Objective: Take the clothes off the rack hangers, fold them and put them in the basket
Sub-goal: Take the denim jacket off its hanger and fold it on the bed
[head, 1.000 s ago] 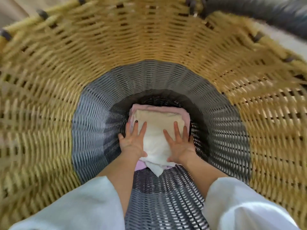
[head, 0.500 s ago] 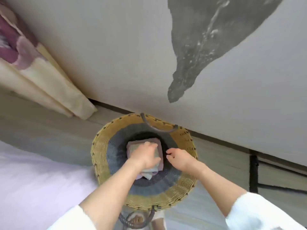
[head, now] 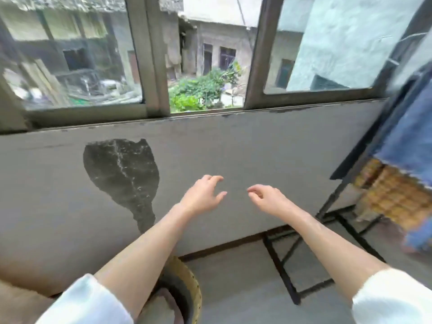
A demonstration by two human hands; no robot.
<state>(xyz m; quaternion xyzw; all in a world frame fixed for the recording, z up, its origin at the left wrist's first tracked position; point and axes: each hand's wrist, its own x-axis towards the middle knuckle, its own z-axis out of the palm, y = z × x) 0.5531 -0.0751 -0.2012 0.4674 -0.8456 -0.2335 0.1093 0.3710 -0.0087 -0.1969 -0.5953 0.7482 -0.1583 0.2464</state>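
My left hand (head: 203,194) and my right hand (head: 266,197) are raised in front of the grey wall, both empty with fingers loosely spread. The woven yellow and grey basket (head: 195,291) stands on the floor below my left forearm; only its right rim shows and its contents are hidden. At the right edge a blue denim garment (head: 406,136) hangs on the black clothes rack (head: 332,199), with a yellow-brown patterned cloth (head: 395,197) below it.
A grey wall with a dark peeled patch (head: 121,171) runs under a window (head: 205,54) ahead. The rack's black base bars (head: 282,265) lie across the concrete floor at lower right. A beige cushion edge (head: 21,300) sits at lower left.
My hands have left the folded clothes in the basket and risen to chest height. The view has swung up from the basket's inside to the wall, window and rack.
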